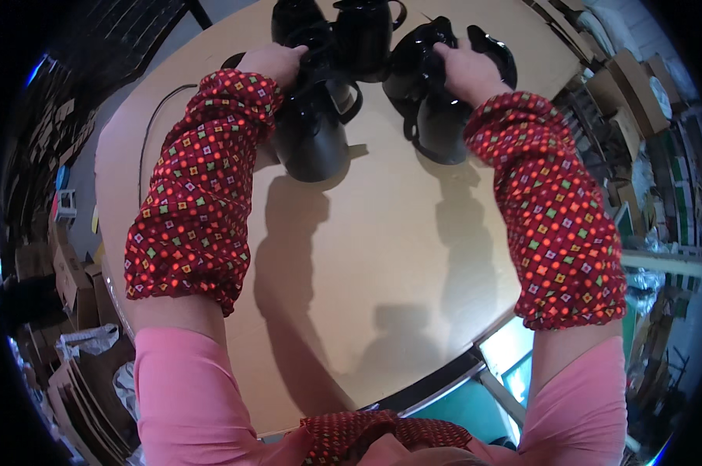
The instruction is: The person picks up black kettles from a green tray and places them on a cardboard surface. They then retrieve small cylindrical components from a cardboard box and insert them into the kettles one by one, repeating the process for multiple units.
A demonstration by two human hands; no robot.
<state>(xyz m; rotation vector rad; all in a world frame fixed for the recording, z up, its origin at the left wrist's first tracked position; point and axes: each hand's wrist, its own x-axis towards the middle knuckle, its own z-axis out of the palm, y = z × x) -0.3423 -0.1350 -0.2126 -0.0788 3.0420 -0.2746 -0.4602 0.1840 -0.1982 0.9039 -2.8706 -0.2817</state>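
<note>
One black jug (312, 144) is seen just near-right of the left hand (277, 64), a second jug (442, 128) near-left of the right hand (474, 74); whether either grip is clamped cannot be told.

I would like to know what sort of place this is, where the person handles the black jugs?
Probably a workshop or storeroom, though I cannot be certain. Cardboard boxes and other clutter crowd both sides, and several similar black jugs stand together on a large table.
</note>
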